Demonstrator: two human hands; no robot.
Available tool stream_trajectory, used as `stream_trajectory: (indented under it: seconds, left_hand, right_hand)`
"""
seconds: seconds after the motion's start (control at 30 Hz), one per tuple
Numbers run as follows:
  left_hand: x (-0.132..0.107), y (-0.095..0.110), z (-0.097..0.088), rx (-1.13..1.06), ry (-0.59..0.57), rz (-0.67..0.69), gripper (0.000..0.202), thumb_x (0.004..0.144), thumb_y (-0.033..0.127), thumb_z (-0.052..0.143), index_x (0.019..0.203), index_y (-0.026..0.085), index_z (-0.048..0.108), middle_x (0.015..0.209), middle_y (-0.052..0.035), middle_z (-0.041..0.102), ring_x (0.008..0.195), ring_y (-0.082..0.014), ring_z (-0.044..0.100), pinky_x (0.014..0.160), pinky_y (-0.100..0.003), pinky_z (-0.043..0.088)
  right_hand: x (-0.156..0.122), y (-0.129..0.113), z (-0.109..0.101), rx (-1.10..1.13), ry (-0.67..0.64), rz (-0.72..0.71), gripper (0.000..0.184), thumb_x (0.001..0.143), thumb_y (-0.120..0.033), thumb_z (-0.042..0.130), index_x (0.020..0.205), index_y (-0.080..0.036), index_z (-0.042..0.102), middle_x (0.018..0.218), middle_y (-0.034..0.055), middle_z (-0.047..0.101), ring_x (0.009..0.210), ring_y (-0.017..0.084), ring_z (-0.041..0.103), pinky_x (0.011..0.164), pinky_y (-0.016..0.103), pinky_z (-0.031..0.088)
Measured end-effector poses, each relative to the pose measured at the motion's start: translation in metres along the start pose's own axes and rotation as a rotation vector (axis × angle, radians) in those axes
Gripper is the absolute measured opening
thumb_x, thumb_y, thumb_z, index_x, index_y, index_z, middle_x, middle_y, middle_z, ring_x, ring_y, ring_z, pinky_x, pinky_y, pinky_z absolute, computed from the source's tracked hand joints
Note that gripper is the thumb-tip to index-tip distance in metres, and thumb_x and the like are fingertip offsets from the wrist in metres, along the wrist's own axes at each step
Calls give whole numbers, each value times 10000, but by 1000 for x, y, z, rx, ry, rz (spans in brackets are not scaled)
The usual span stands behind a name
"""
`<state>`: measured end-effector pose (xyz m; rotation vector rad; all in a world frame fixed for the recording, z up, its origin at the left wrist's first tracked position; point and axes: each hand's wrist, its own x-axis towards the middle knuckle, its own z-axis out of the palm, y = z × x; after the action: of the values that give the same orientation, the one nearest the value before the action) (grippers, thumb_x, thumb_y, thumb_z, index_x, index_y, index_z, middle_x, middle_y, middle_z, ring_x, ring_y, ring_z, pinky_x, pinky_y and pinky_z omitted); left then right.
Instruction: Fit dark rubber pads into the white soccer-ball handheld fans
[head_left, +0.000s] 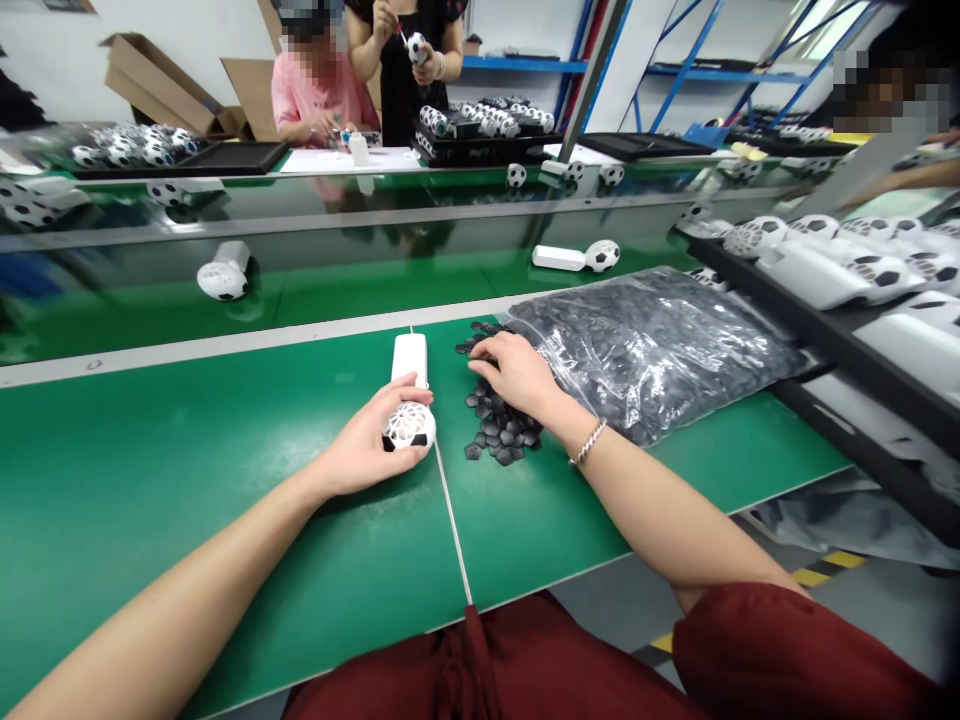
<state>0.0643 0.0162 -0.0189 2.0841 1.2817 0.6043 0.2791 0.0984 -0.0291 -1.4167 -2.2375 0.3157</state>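
The green tabletop [187, 440] is the largest thing here, spread in front of the person, probably so that both hands work at one level. On its right, a black tray [832, 338] bears rows of white housings with football-patterned heads, likely kept at the side so as to leave the middle free. Against the tray side lies a bulging clear bag [660, 350] full of dark pieces, seemingly within easy reach as a supply.

The left hand [373, 440] grasps the round head of a white device [409, 360], its fingers curled about the head's side and rim. The device lies on the tabletop in front of the person, handle pointing away and lattice face up; the hold looks meant to steady it with that face exposed.

The right hand [520, 372] is bent over the pile of black pieces [504, 432] between device and bag, thumb and forefinger close together; whether they pinch a piece, I cannot tell. Smallest are the pentagon pieces themselves, heaped loosely, perhaps so single ones come away easily.
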Motion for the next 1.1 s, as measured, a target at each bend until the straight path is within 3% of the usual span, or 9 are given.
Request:
stream_trajectory:
  seconds: [0.1, 0.2, 0.3, 0.43, 0.67, 0.8, 0.9, 1.0, 1.1]
  left_hand:
    - [0, 0, -1, 9, -6, 1, 438, 717, 255, 567, 1140, 210, 461, 1425, -108, 299, 1319, -274, 277, 1065, -479, 244]
    - [0, 0, 1, 11, 1, 58, 428, 722, 313, 602, 1122, 231, 472, 1348, -91, 398, 1332, -274, 234, 1072, -496, 226]
    - [-1, -1, 4, 60, 98, -6, 502, 646, 427, 689, 1080, 243, 515, 1269, -95, 396, 1283, -306, 275, 1054, -519, 244]
    - [-2, 1, 3, 70, 172, -130, 515, 613, 414, 701, 1060, 224, 532, 1129, -80, 387, 1167, -282, 383, 1024, -480, 309]
    - [-2, 3, -14, 24, 5, -69, 437, 650, 225, 590, 1078, 230, 503, 1136, -46, 459, 1078, -237, 479, 976, -411, 369]
    - [-2, 1, -12, 25, 56, -76, 447, 651, 296, 638, 1074, 218, 515, 1133, -56, 446, 1104, -244, 458, 997, -416, 343]
    - [-1, 0, -10, 26, 94, -126, 492, 633, 361, 676, 1071, 202, 521, 1080, -62, 450, 1053, -243, 478, 967, -430, 364]
    - [-1, -1, -11, 35, 75, -134, 505, 626, 356, 681, 1073, 200, 507, 1046, -48, 485, 985, -231, 509, 905, -410, 406]
    - [-1, -1, -16, 29, 24, -99, 513, 618, 320, 683, 1080, 208, 490, 1066, -32, 513, 982, -222, 515, 880, -369, 416]
  right_hand:
    - [6, 12, -1, -221, -47, 70, 225, 840, -301, 529, 999, -193, 647, 1020, 100, 602, 982, 244, 495, 804, 347, 425]
    - [8, 14, 1, -245, -101, 50, 222, 842, -286, 526, 1001, -201, 655, 1012, 85, 614, 964, 234, 518, 786, 322, 432]
    - [7, 12, 0, -216, -135, 13, 198, 851, -285, 516, 945, -216, 676, 956, 56, 640, 889, 181, 564, 792, 279, 430]
    - [1, 10, -2, -133, -126, -75, 219, 871, -260, 474, 909, -211, 684, 931, 40, 666, 899, 165, 587, 812, 262, 426]
    - [-7, -1, -7, 59, -69, -76, 158, 833, -199, 514, 941, -212, 629, 764, -13, 662, 674, 127, 587, 666, 240, 432]
    - [-10, -9, -8, 204, -91, -84, 163, 808, -155, 551, 946, -171, 637, 825, 16, 662, 735, 121, 594, 724, 242, 449]
    - [-13, -14, -7, 217, -41, -201, 148, 820, -165, 549, 911, -177, 666, 855, 36, 639, 810, 138, 582, 770, 271, 451]
    - [-18, -20, -6, 281, -1, -311, 123, 816, -192, 571, 866, -180, 683, 849, 41, 636, 827, 145, 578, 770, 284, 456]
    - [-23, -28, -2, 459, -67, -335, 81, 783, -172, 616, 849, -168, 663, 808, 15, 666, 748, 119, 597, 714, 247, 471]
